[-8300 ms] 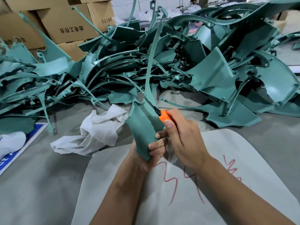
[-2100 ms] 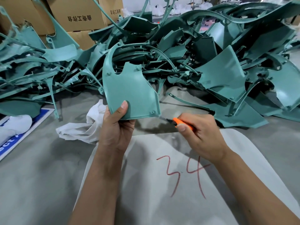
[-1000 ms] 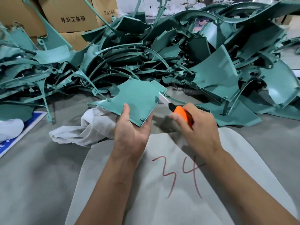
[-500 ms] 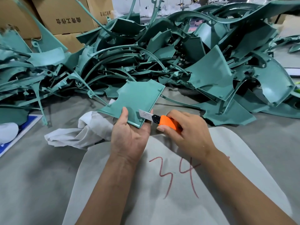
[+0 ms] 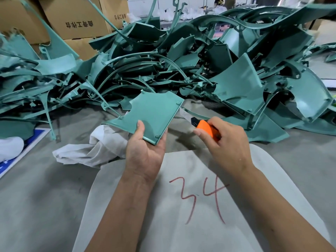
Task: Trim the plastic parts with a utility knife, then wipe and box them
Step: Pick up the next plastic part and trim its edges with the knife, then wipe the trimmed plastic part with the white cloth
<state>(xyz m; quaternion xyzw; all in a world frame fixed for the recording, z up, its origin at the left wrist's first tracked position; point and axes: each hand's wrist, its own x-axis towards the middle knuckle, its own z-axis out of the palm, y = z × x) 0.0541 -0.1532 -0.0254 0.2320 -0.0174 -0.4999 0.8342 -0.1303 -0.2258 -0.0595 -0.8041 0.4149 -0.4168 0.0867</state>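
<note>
1. At centre frame, a worker's left hand (image 5: 145, 153) holds a flat teal plastic part (image 5: 152, 113) by its near corner, thumb pressed on the upper face and fingers curled underneath, the panel tilted up and away toward the heap behind it.

2. Just to the right, the right hand (image 5: 225, 144) grips an orange utility knife (image 5: 207, 129), fingers wrapped around the handle. Its extended blade points up and to the left, the tip lying just beside the part's right edge; whether steel touches plastic cannot be told.

3. Both forearms reach over a pale rounded sheet (image 5: 272, 179) marked "34" in red, which lies on the grey table (image 5: 36, 197) in the lower half of the frame.

4. A crumpled white cloth (image 5: 91, 151) lies at centre left, just beside the left hand.

5. A tangled pile of teal plastic parts (image 5: 236, 84) fills the upper half of the frame, with brown cardboard boxes (image 5: 76, 17) stacked behind it at upper left.
</note>
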